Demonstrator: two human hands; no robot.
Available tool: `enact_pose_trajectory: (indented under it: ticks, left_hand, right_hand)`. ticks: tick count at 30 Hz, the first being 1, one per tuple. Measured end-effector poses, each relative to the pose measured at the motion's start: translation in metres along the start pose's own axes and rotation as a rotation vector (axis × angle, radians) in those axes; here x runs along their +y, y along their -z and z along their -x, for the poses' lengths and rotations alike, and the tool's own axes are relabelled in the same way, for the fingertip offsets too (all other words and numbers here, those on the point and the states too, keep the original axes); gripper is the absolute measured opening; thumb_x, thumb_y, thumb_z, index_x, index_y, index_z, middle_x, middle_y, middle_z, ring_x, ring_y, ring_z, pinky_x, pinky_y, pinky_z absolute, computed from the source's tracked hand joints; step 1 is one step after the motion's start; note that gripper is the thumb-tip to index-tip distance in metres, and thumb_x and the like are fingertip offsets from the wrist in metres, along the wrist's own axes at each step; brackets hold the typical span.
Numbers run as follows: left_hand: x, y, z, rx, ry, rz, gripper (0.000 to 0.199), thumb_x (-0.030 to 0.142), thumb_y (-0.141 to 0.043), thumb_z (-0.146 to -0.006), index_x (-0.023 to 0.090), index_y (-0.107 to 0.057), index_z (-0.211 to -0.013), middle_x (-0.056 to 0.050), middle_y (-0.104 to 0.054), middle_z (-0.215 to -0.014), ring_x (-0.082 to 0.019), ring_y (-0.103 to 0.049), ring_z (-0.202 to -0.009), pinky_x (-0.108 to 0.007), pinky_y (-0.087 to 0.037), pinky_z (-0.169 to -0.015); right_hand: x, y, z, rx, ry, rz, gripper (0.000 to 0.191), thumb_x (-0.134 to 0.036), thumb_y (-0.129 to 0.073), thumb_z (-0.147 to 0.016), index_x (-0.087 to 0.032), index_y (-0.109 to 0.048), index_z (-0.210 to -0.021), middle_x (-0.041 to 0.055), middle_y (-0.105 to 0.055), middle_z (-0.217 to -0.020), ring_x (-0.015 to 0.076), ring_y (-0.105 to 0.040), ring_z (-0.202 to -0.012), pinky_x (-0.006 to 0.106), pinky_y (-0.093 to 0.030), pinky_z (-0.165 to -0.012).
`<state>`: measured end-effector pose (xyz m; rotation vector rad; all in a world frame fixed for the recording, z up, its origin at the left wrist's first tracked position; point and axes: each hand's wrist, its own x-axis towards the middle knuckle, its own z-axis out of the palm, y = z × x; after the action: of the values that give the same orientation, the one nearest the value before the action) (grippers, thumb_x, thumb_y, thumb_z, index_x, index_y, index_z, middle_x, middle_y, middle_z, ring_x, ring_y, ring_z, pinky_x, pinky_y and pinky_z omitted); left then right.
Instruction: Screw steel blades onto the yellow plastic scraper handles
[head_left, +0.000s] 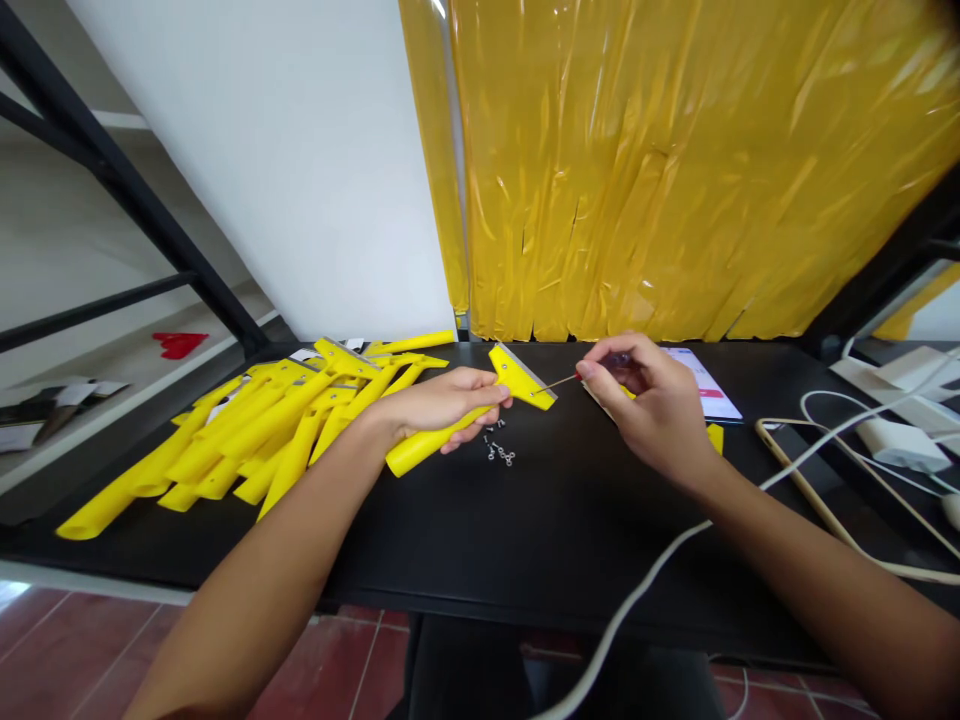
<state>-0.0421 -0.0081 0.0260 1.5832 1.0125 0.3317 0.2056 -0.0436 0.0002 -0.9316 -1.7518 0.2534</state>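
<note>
My left hand [457, 405] is wrapped round the handle of a yellow scraper [420, 450], whose wide head with a metal blade edge points to the upper right. In my right hand [637, 390], pinched between thumb and fingers, is a thin screwdriver [556, 383]. Its shaft reaches left and its tip meets the scraper head near the lower screw; most of its handle is hidden by my fingers. Several small screws and nuts [501, 452] lie on the black table just below the scraper head.
A heap of yellow scrapers [255, 430] covers the table's left side. Partly behind my right hand lies a phone or tablet with a lit screen [701, 385]. A white cable [645, 590] crosses under my right forearm. White chargers [900, 440] sit at the right. Yellow plastic sheeting [675, 180] hangs behind.
</note>
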Motion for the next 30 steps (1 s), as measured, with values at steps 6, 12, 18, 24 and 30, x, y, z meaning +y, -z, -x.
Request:
enact_pose_trajectory:
  ticks: [6, 12, 18, 24, 30]
  left_hand:
    - [-0.005, -0.003, -0.007, -0.029, -0.003, 0.05, 0.026, 0.044, -0.059, -0.093, 0.019, -0.053, -0.09, 0.004, -0.05, -0.067, -0.007, -0.044, -0.041, -0.021, -0.039, -0.034]
    - [-0.012, -0.011, -0.014, -0.077, 0.038, 0.12, 0.029, 0.047, -0.059, -0.091, 0.019, -0.056, -0.1, 0.003, -0.053, -0.072, -0.007, -0.043, -0.04, -0.022, -0.037, -0.032]
    - [-0.015, -0.019, -0.018, -0.134, 0.068, 0.134, 0.029, 0.046, -0.059, -0.091, 0.018, -0.058, -0.097, 0.003, -0.051, -0.071, -0.007, -0.041, -0.039, -0.021, -0.036, -0.031]
    - [-0.015, -0.016, -0.019, -0.126, 0.082, 0.149, 0.03, 0.047, -0.058, -0.091, 0.017, -0.058, -0.096, 0.003, -0.05, -0.069, -0.007, -0.041, -0.04, -0.02, -0.037, -0.032]
    - [-0.017, -0.013, -0.022, -0.136, 0.083, 0.108, 0.031, 0.048, -0.059, -0.09, 0.017, -0.058, -0.096, 0.003, -0.051, -0.069, -0.007, -0.042, -0.04, -0.022, -0.039, -0.033]
  right_hand:
    - [-0.002, 0.0, -0.002, 0.065, -0.075, -0.185, 0.022, -0.033, -0.072, -0.086, -0.028, -0.071, -0.107, 0.0053, -0.069, -0.1, 0.0212, -0.066, -0.089, 0.037, -0.057, -0.076]
    - [-0.002, -0.004, -0.001, -0.136, -0.223, -0.625, 0.029, -0.035, -0.07, -0.087, -0.025, -0.061, -0.112, 0.004, -0.07, -0.1, 0.0127, -0.063, -0.062, 0.027, -0.053, -0.05]
    - [-0.001, -0.008, -0.001, -0.058, -0.313, -0.673, 0.027, -0.037, -0.072, -0.085, -0.024, -0.053, -0.099, 0.0022, -0.071, -0.091, 0.0099, -0.056, -0.05, 0.024, -0.048, -0.04]
    - [-0.001, -0.01, 0.0, -0.094, -0.345, -0.796, 0.027, -0.043, -0.063, -0.091, -0.024, -0.06, -0.109, 0.0005, -0.064, -0.09, 0.008, -0.052, -0.051, 0.022, -0.045, -0.038]
    - [0.001, -0.013, 0.001, 0.002, -0.365, -0.69, 0.024, -0.037, -0.075, -0.083, -0.021, -0.058, -0.088, 0.0023, -0.07, -0.089, 0.0063, -0.048, -0.045, 0.023, -0.047, -0.04]
